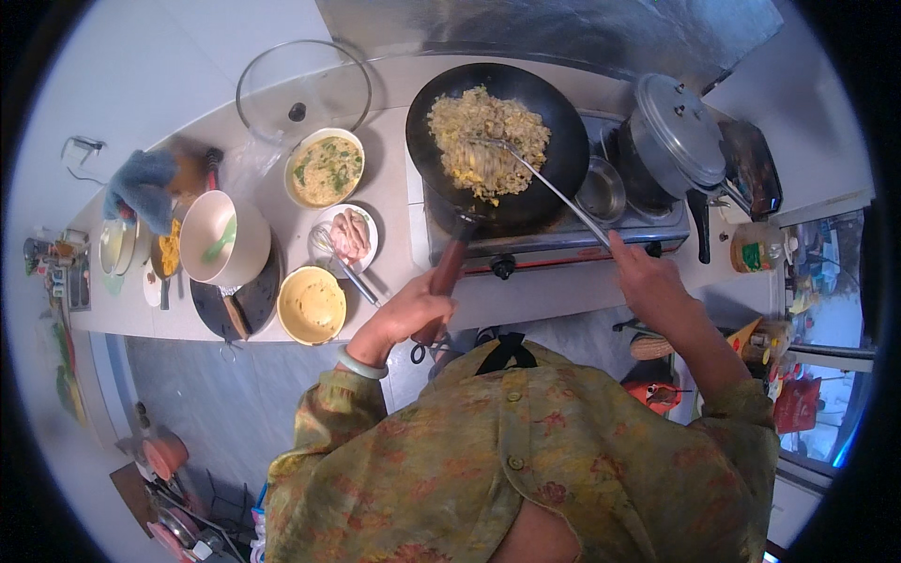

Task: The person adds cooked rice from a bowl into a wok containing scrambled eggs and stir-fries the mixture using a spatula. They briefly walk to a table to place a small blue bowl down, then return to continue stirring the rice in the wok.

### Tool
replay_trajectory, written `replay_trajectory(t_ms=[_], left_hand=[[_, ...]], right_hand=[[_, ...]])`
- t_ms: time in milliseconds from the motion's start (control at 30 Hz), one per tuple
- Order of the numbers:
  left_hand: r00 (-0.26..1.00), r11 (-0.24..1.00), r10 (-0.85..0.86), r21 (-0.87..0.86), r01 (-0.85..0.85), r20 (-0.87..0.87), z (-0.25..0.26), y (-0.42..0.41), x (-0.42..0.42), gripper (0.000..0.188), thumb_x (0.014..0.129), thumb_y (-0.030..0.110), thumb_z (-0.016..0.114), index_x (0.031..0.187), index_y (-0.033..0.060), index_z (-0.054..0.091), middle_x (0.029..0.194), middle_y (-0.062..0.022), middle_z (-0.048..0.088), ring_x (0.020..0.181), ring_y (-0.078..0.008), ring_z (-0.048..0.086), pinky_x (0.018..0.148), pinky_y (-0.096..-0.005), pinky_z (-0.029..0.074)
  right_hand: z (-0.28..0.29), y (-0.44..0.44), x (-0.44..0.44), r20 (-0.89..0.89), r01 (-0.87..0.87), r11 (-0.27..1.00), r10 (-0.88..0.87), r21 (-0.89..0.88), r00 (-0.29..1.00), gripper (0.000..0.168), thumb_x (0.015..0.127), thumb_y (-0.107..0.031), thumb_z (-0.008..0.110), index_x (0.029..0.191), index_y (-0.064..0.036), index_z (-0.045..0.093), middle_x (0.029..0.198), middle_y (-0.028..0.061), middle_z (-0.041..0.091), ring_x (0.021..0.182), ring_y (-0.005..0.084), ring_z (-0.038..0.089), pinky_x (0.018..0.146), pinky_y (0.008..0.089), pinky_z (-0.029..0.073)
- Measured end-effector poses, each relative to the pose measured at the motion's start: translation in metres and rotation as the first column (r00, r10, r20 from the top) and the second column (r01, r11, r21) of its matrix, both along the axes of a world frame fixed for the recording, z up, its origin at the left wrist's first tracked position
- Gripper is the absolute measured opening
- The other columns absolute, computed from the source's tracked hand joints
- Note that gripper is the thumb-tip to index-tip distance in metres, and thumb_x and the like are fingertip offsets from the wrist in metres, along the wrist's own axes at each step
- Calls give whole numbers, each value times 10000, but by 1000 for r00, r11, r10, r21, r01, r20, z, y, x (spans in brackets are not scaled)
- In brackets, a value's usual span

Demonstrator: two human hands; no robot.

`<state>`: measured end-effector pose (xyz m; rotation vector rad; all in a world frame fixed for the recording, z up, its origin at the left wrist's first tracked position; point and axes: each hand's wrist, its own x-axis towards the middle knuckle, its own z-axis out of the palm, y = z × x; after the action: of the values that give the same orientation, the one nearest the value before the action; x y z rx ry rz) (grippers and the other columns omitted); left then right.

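Observation:
My left hand (412,306) grips the brown handle (448,271) of a black wok (559,148) that sits over the gas stove (563,248). Fried rice with bits of egg (486,134) lies heaped in the wok. In my right hand (647,285) is the long metal handle of a cooking spatula (559,193). Its blade, blurred, dips into the rice and is partly covered by it.
A pressure cooker (669,141) stands on the right burner, its handle jutting forward. Left of the stove are a bowl of soup-like food (327,170), a plate of raw meat (371,243) with a whisk (352,274), a yellow bowl (312,306), a cream pot (211,239) and a glass lid (303,77).

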<state>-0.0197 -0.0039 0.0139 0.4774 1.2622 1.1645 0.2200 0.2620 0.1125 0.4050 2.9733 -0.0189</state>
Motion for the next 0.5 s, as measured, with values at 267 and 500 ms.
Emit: replay_trajectory(t_ms=[267,500], left_hand=[[1000,1000,-6,14,6,-30,-7,0,0,555,805,100,554,1328,-17,410,730,-20,539,612,-109,528,540,-254,463],[999,1000,21,6,-21,-28,-11,-1,2,530,794,97,554,1298,-16,434,722,-17,543,611,-98,524,573,-239,442]], right_hand=[[70,35,-6,-47,-11,995,7,-95,999,440,875,-118,546,1305,-45,494,898,201,630,778,348,642,680,422,516],[145,81,-93,161,142,986,-154,86,975,331,826,-93,572,1151,-63,629,893,217,645,824,347,643,743,419,510]])
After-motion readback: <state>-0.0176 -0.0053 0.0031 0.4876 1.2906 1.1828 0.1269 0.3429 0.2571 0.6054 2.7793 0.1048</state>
